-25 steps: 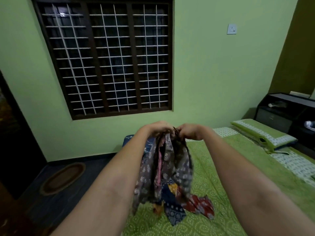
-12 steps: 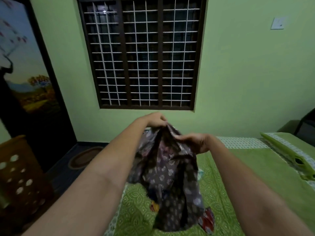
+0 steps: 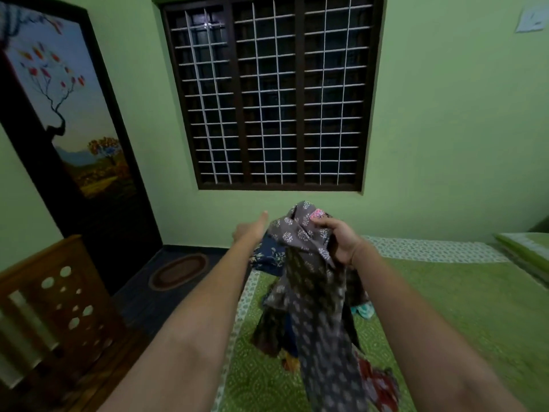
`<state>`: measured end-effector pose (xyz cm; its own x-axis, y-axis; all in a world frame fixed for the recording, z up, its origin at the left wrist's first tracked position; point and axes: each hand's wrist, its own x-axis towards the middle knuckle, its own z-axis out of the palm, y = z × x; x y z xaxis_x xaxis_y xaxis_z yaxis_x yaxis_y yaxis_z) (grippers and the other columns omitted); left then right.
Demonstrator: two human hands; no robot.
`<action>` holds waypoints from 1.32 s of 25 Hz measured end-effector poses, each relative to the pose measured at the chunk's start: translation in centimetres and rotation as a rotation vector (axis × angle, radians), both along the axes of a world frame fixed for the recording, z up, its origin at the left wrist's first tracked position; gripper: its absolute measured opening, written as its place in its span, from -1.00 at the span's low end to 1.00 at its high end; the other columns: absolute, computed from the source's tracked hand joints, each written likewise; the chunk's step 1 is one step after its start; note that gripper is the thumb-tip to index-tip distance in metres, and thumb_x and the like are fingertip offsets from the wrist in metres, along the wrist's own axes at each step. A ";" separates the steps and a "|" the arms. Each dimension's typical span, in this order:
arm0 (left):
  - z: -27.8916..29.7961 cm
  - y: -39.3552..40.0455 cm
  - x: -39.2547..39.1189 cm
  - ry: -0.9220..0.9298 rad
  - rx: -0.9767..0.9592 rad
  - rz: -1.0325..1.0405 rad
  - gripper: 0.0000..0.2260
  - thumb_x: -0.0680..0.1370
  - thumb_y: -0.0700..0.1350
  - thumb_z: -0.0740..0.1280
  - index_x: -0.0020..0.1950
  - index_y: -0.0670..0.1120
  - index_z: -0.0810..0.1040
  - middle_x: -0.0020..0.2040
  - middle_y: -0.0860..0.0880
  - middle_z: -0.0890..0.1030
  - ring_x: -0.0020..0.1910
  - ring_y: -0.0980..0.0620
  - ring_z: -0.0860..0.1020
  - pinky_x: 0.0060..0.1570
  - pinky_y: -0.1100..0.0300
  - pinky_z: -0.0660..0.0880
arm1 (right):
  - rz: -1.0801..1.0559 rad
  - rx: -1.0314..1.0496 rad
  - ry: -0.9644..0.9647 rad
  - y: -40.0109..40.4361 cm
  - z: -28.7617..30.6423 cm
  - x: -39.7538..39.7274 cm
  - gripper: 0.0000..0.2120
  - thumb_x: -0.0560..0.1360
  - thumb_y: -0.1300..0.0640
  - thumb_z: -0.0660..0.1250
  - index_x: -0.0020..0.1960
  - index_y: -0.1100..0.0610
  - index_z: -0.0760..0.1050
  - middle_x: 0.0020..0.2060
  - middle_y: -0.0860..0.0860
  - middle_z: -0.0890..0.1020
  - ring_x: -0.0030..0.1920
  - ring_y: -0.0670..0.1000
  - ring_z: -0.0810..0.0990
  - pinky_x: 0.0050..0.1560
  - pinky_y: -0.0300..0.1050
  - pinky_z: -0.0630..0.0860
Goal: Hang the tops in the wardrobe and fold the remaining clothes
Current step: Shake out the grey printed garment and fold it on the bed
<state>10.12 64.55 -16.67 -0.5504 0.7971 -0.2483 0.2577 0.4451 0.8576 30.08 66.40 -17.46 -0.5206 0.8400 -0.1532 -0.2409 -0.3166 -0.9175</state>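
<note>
The right hand (image 3: 338,243) grasps the grey printed top (image 3: 309,281) near its neck; the left hand (image 3: 252,230) is released, beside it — better to find both shoulders first.

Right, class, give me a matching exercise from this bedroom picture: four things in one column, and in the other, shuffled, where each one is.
Things:
1. grey printed garment
2. oval mat
3. red printed cloth
4. barred window

Places:
A. on the dark floor by the door
B. lying on the green bedspread
C. in the green wall above the bed
D. gripped by the right hand, hanging over the bed

Pairs: 1-D, 2-A, 3-B, 4-C
</note>
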 end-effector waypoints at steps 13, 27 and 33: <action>-3.7 2.3 -2.2 0.365 -0.178 -0.360 -0.71 0.61 -0.15 0.20 0.25 -0.29 0.47 0.26 -0.26 0.50 0.19 -0.20 0.52 0.11 0.05 0.43 | -0.255 -0.118 -0.290 0.9 -0.9 1.0 -0.82 0.45 0.05 0.36 -0.20 0.17 0.57 -0.35 0.11 0.64 -0.35 0.10 0.61 -0.08 -0.01 0.57; -7.9 3.9 -10.5 -0.129 0.073 -0.063 -0.63 0.46 0.04 0.44 0.11 -0.21 0.58 0.17 -0.21 0.58 0.05 -0.12 0.57 -0.03 0.14 0.48 | -0.485 -0.134 -0.670 1.5 -7.0 6.2 -0.76 0.38 0.23 0.49 -0.02 0.33 0.60 -0.12 0.24 0.67 -0.15 0.20 0.67 -0.06 0.09 0.63; -10.3 4.6 -12.5 -0.043 0.031 -0.034 -0.57 0.55 0.02 0.33 0.21 -0.31 0.52 0.24 -0.22 0.55 0.20 -0.22 0.51 0.24 0.00 0.44 | -0.224 -0.139 -0.434 0.6 -5.6 7.7 -0.73 0.34 0.12 0.49 -0.04 0.27 0.61 -0.08 0.16 0.69 -0.05 0.10 0.66 0.13 0.04 0.56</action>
